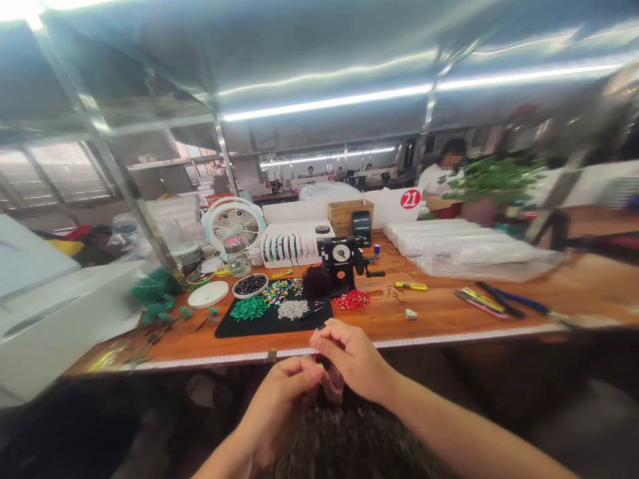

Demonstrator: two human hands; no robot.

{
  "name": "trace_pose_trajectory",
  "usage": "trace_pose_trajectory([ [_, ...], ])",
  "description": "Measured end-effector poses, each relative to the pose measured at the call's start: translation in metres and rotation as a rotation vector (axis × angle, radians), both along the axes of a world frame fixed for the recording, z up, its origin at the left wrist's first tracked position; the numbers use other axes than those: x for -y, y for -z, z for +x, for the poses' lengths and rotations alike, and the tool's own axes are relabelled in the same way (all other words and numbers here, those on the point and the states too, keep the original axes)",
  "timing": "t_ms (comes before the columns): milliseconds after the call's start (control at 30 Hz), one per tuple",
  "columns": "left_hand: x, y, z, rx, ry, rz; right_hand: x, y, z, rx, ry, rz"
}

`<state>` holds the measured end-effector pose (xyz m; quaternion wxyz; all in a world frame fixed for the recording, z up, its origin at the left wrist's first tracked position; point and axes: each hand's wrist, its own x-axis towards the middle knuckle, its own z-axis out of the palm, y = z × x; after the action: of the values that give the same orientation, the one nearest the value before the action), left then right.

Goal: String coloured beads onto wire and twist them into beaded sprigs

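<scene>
A thin red piece [315,357] stands between the two hands, just in front of the table's near edge. The left hand [293,380] pinches it, thumb and forefinger drawn together, with its tip showing above them. The right hand [353,352] arches over from the other side, fingers curled and close together near that tip; I cannot tell whether they grip it too.

Just beyond the hands, a measuring tape [399,343] runs along the edge of the wooden table [369,327]. Past it lies a black mat [267,328] bearing green pieces [249,308], silver beads [293,309] and multicoloured beads [276,293]. Black beads [250,285] fill a white dish at the mat's far left corner, near a round white lid [208,294]. Red beads [351,300] lie on the wood just right of the mat.

Behind these stand a black cranked machine [342,255], a row of white spools [292,247], a jar [238,258] and a fan [234,227]. To the right are a yellow cutter [411,286], blue-handled pliers [524,301] and plastic-wrapped packs [464,246]. Farther back, beside a plant [499,176], is another person [432,178].
</scene>
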<state>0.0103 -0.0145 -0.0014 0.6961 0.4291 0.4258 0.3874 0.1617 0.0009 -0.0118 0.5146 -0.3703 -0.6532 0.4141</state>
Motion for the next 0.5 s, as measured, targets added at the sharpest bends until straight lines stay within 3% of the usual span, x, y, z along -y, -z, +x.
trace_pose_trajectory([
  [67,-0.003,0.004,-0.004,0.029,-0.073,0.031,0.003,0.007,0.005,-0.073,-0.089,-0.211],
  [200,-0.005,0.012,-0.008,0.018,-0.110,0.087,0.013,0.020,0.013,-0.253,-0.419,-0.529],
  [300,-0.005,0.015,-0.006,0.008,-0.071,0.063,0.019,0.022,0.015,-0.392,-0.481,-0.613],
  [500,-0.002,0.012,-0.004,0.054,0.021,-0.023,0.025,0.018,0.012,-0.422,-0.613,-0.688],
])
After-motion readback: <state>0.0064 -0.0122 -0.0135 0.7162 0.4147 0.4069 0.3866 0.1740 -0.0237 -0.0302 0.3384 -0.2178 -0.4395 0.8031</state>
